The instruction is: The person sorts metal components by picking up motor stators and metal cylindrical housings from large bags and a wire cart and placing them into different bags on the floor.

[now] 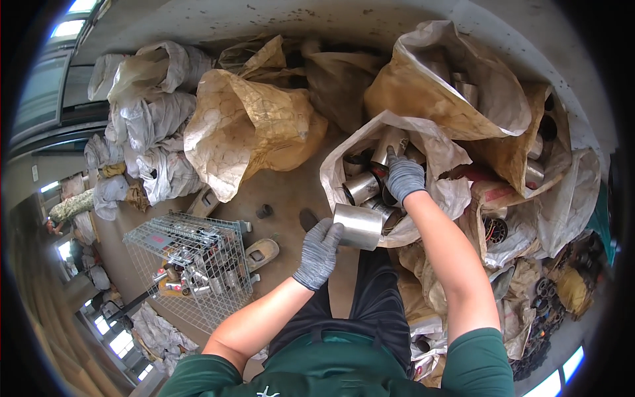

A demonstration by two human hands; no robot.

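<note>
In my gloved left hand (319, 253) is a shiny metal cylinder (358, 227), held by its left end with the thumb on top, in front of my body. My gloved right hand (405, 177) reaches into an open white woven sack (334, 155). Its fingers close on the lower end of a second metal cylinder (389, 145), whose far end tilts up toward the sack's back rim. Several more cylinders, one of them a shiny metal cylinder (362, 188), lie beneath and beside that hand. Part of the sack's contents is hidden by my hand and forearm.
A wire mesh cage (185, 264) with metal parts stands on the floor at left. A wide-mouthed tan sack (264, 126) stands beyond it. At upper right, a large sack (390, 86) holds more cylinders. White sacks (155, 122) are stacked at far left. Loose parts lie at right.
</note>
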